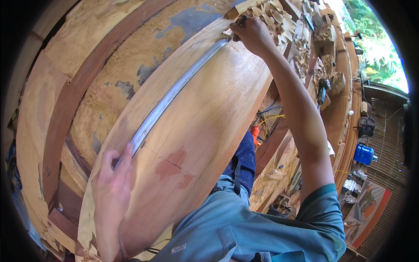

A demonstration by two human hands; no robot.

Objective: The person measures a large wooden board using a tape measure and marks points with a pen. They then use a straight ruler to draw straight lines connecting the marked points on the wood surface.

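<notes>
A long silvery metal straightedge [176, 89] lies along a wide, pale wooden board [205, 118], looking curved in the wide view. At its near end, my left hand [114, 181] has thumb and fingers closed about the strip, pressing it on the wood. By its far end, my right hand [255, 35] is closed round a thin dark, pen-like stick [242, 20] whose kind I cannot make out. A reddish patch [174, 168] with a dark crack and thin lines marks the board next to the straightedge.
Sawdust-covered ground [104, 105] and a reddish-brown beam [78, 100] run along the left. Carved wooden pieces [279, 19] crowd the far right. An orange plug [255, 133] with cables lies beside my leg. A blue water jug [363, 153] stands at right.
</notes>
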